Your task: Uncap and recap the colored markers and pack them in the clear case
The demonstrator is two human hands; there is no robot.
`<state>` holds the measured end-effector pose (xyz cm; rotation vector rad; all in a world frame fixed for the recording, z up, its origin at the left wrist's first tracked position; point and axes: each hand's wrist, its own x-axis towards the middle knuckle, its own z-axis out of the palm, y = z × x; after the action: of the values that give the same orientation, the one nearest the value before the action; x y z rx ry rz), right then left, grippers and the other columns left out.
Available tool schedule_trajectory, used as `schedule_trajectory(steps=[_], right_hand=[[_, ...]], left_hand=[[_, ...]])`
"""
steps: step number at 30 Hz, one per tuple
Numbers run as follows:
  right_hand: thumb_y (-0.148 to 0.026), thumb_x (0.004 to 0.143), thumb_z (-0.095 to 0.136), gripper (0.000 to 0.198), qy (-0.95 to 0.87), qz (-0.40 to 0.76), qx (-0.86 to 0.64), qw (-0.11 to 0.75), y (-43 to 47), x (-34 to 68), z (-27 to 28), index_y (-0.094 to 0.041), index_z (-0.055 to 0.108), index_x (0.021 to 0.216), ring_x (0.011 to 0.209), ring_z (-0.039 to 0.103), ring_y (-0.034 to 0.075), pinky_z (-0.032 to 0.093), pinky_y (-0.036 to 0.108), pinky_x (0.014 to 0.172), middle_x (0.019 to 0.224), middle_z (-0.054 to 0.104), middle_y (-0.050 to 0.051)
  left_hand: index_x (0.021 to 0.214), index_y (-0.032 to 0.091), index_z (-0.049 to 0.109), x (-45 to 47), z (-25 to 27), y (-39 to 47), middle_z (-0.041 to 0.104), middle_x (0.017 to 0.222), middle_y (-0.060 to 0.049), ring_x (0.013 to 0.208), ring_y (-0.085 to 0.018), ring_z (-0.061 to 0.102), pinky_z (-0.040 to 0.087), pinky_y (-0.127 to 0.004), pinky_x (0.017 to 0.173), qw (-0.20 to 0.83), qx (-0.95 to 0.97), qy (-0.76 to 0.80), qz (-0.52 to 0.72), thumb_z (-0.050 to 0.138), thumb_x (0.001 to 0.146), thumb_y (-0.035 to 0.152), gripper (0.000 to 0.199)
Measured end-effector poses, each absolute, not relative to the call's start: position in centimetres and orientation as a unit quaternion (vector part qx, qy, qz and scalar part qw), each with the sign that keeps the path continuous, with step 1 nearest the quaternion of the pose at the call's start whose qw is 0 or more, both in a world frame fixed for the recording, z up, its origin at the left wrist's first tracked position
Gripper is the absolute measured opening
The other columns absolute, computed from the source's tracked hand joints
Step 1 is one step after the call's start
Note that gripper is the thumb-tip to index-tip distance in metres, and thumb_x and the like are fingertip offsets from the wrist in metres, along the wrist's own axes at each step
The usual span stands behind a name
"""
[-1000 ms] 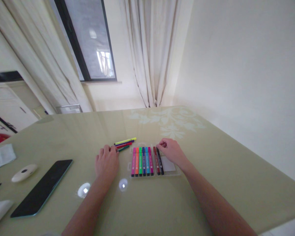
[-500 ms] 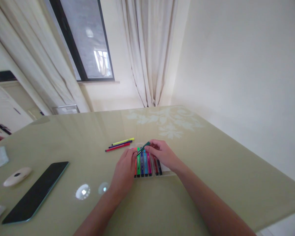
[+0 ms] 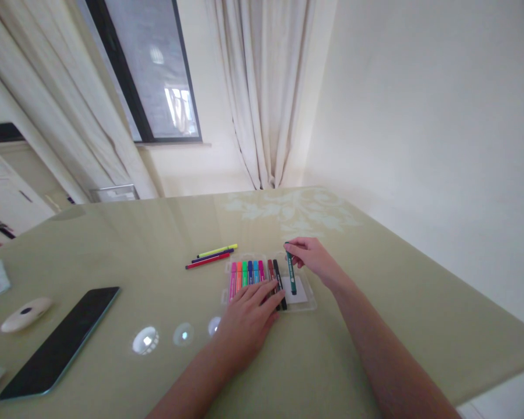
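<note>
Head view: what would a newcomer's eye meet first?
Probably the bright row of markers in the clear case, lower centre, partly hidden by the left hand. Then the dark green marker in the right hand, over the case's right half. Three loose pens lie left of the case.

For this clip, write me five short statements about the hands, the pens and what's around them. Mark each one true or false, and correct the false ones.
1. The right hand holds a dark green pen. True.
2. A yellow pen, a dark blue pen and a red pen lie outside the clear case. True.
3. The left hand is gripping the red pen. False: it is spread across pens in the case.
4. The flat black-screened device lies to the right of the case. False: it lies to the left.
5. A black pen is in the case. True.
</note>
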<state>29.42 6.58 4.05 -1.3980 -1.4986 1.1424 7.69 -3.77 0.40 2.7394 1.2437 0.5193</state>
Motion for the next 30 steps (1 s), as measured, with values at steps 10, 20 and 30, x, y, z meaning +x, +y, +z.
schedule_trajectory(steps=[10, 20, 30], right_hand=[[-0.016, 0.087, 0.070, 0.003, -0.624, 0.399, -0.592, 0.316, 6.0, 27.3, 2.5, -0.015, 0.068, 0.087, 0.053, 0.066, 0.014, 0.055, 0.023, 0.051, 0.064, 0.069, 0.001], [-0.017, 0.083, 0.074, 0.011, -0.699, 0.255, -0.615, 0.262, 5.7, 26.4, 2.3, -0.018, 0.067, 0.074, 0.068, 0.065, 0.015, 0.048, 0.026, 0.065, 0.072, 0.071, 0.001], [-0.021, 0.084, 0.072, 0.008, -0.721, 0.205, -0.616, 0.244, 5.7, 26.4, 2.0, -0.019, 0.069, 0.077, 0.075, 0.064, 0.016, 0.044, 0.027, 0.071, 0.078, 0.072, 0.002]], left_hand=[[0.150, 0.034, 0.047, 7.3, 1.0, -4.0, 0.056, 0.149, -0.004, 0.129, -0.027, 0.052, 0.043, -0.048, 0.110, 0.024, 0.893, 0.425, 0.147, 0.050, 0.103, 0.030, 0.047], [0.151, 0.037, 0.045, 7.5, 0.3, -3.9, 0.054, 0.149, -0.005, 0.133, -0.029, 0.048, 0.042, -0.050, 0.110, 0.011, 0.892, 0.430, 0.140, 0.046, 0.104, 0.028, 0.048], [0.151, 0.035, 0.046, 7.7, 0.7, -4.1, 0.054, 0.147, -0.007, 0.132, -0.029, 0.048, 0.041, -0.050, 0.109, 0.007, 0.892, 0.426, 0.149, 0.046, 0.102, 0.027, 0.050]])
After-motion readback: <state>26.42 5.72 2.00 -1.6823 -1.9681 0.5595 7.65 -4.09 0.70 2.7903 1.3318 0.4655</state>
